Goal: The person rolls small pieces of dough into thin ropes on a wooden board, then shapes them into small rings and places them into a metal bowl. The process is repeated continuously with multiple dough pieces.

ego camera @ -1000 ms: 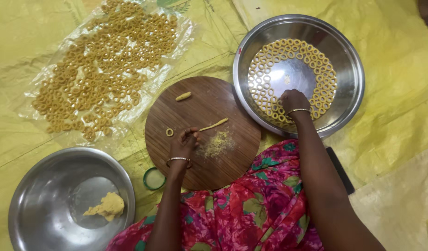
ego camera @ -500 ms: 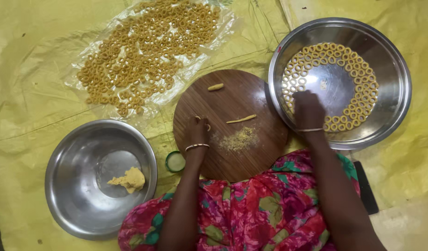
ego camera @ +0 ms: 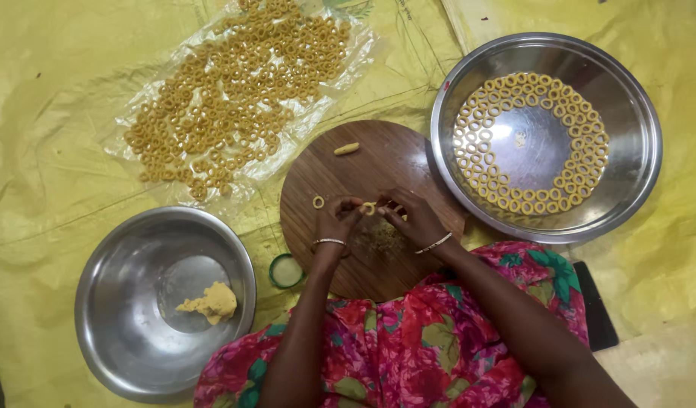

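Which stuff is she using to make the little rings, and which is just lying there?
In use: left hand, right hand, dough ring, round wooden board, dough lump in bowl, ring-lined steel pan, rings on plastic sheet.

Lying about: small green lid, dark flat object.

Yellow sheet, brown round board, silver bowls, pale-yellow dough rings, red-pink floral dress.

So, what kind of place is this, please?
Probably a home floor set up for making snacks by hand. A yellow sheet covers the ground, both hands shape a dough ring over a round wooden board, and steel bowls hold rings and dough.
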